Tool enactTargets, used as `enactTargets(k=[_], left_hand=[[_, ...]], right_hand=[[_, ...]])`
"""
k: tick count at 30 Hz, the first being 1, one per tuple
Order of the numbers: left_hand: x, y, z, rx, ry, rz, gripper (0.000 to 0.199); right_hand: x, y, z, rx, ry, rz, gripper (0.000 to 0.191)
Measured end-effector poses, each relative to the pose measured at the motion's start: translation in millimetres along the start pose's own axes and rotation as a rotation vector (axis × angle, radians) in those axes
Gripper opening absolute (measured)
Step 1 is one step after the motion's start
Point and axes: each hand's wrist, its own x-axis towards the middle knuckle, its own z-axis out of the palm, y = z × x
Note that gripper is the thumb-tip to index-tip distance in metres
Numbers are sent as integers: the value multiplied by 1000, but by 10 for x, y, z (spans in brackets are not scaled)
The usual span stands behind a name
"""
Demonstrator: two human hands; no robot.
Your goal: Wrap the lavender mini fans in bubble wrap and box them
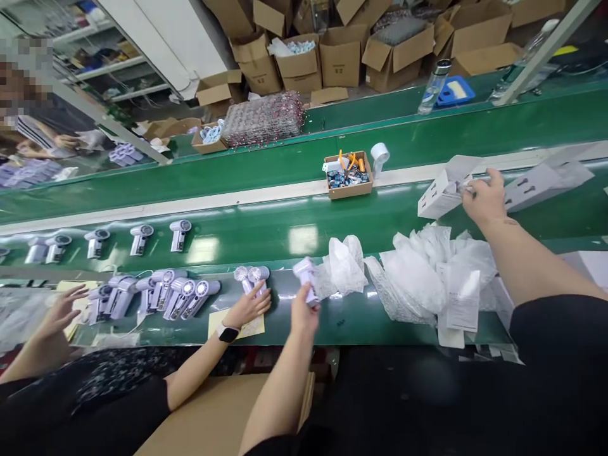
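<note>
My left hand [304, 313] is wrapped around the handle of a lilac handheld fan [304, 271], its round head pointing away from me. The fan is beside a bubble-wrap bag [346, 266] on the near ledge. Far to the right, my right hand [485, 195] is on a white paper box [437, 195] lying on the green belt, its fingers bent at the box's open end. A second white box [529, 187] lies right of that hand. A pile of bubble bags [413, 272] and a printed leaflet [463, 301] are between my arms.
At my left, a co-worker's hand with a watch [249, 310] touches two fans [251, 277]; more fans [164, 291] stand beyond. A small carton of parts [350, 187] sits on the far belt edge. A water bottle [433, 88] stands on the upper shelf.
</note>
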Motion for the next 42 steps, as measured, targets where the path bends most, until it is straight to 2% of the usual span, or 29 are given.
enactTargets(k=[1, 3, 4, 6, 7, 8, 9, 10, 13, 15, 17, 20, 23, 26, 28, 30, 32, 34, 39, 42], left_hand=[[-242, -222, 189, 74, -190, 20, 25], [-690, -617, 552, 116, -338, -2, 33], [-864, -768, 705, 135, -391, -4, 34], [-1075, -962, 926, 167, -469, -5, 35], [-1110, -1016, 990, 185, -506, -2, 33], [-1101, -1052, 1026, 194, -540, -5, 32], [-1055, -1078, 1036, 218, -579, 2, 30], [-978, -1102, 1026, 277, -612, 35, 27], [-657, -1192, 933, 704, -617, 263, 20], [-460, -1257, 876, 983, -578, 396, 18], [-348, -1288, 853, 1059, -573, 423, 12], [-392, -1220, 864, 1015, -581, 452, 18], [-635, -1052, 858, 822, -660, 460, 18], [-901, -899, 815, 513, -777, 277, 7], [-1009, -831, 792, 329, -717, 80, 6], [-1064, -783, 787, 127, -579, -101, 14], [-1107, -743, 789, -37, -492, -181, 22], [-1170, -707, 771, -53, -509, -82, 24], [-1326, -626, 590, 352, -600, 523, 12], [-1342, -585, 538, 451, -654, 771, 9]], right_hand=[[-81, -141, -31, 44, 42, 23, 7], [-382, -520, -47, 215, 22, 106, 9], [-596, -736, -25, 353, -133, 190, 10], [-1085, -1140, 68, 654, -662, 434, 23], [-1320, -1294, 125, 786, -878, 563, 31], [-1526, -1402, 177, 894, -941, 694, 34], [-1689, -1461, 216, 981, -946, 815, 37], [-1804, -1473, 236, 1054, -898, 922, 37], [-1926, -1338, 161, 1204, -744, 1113, 30], [-1933, -1220, 40, 1268, -776, 1173, 28], [-1971, -1158, -74, 1303, -874, 1208, 30], [-2112, -1207, -142, 1333, -1064, 1190, 35], [-2245, -1359, -88, 1346, -1215, 1123, 47], [-2269, -1482, -23, 1309, -1316, 1049, 50], [-2234, -1506, -29, 1243, -1334, 1007, 43], [-2197, -1497, -81, 1159, -1318, 990, 40], [-2187, -1483, -157, 1070, -1285, 992, 37], [-2213, -1485, -227, 999, -1229, 1015, 35], [-2347, -1538, -317, 1026, -1077, 1069, 37], [-2420, -1566, -361, 1059, -1027, 1040, 37]])
